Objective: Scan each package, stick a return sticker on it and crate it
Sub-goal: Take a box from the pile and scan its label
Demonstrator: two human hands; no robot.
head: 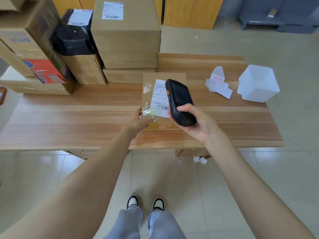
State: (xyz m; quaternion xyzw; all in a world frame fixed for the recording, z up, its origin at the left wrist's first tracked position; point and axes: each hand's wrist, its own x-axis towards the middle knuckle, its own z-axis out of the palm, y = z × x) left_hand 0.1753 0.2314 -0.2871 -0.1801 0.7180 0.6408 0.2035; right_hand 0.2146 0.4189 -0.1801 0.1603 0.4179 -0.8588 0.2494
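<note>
Red characters 退回 on the white sticker sheet (pixel 218 80) at the right of the surface (pixel 86 118), shipping label (pixel 159 99) on the flat package (pixel 164 76) — barcode plain, print too small to read, second label (pixel 112 10) on the tall carton (pixel 126 35) likewise, blue lettering on the left box (pixel 17 38) — blurred

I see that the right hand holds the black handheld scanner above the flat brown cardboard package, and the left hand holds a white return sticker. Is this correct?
Not the sticker part. In the head view the left hand touches the near left edge of the flat brown cardboard package; the right hand does hold the black handheld scanner above it.
</note>
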